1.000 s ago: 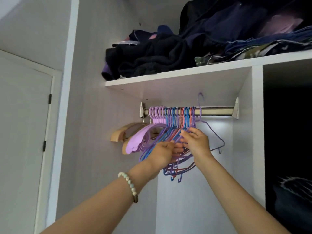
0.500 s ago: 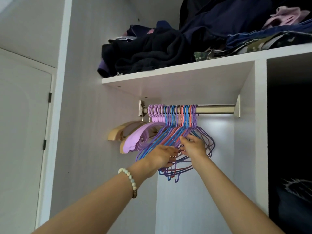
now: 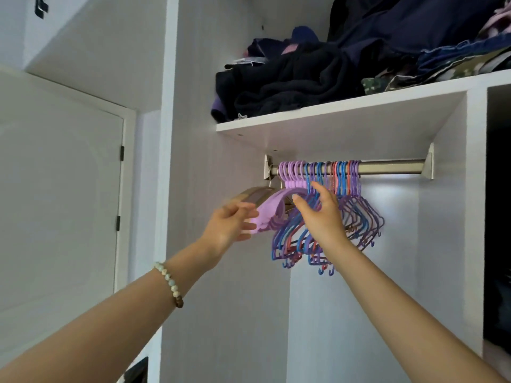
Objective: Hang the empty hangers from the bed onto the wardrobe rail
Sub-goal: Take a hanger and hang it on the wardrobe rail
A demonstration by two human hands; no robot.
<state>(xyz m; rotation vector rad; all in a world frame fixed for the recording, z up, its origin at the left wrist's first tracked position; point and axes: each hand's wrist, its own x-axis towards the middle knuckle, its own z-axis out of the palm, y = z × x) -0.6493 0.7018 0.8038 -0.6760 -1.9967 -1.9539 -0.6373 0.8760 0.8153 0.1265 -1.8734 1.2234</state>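
The hangers [image 3: 359,217], thin purple, blue and pink ones with a few broad lilac ones, hung bunched at the left end of the wardrobe rail [image 3: 392,170] in the middle of the frame, under a white shelf [image 3: 345,109] piled with dark clothes [image 3: 304,78]. The left hand [image 3: 226,225], blurred and wearing a bead bracelet [image 3: 170,283], had its fingers loosely spread by the lilac hangers and gripped nothing. The right hand [image 3: 323,217] was splayed open before the thin ones; contact could not be told.
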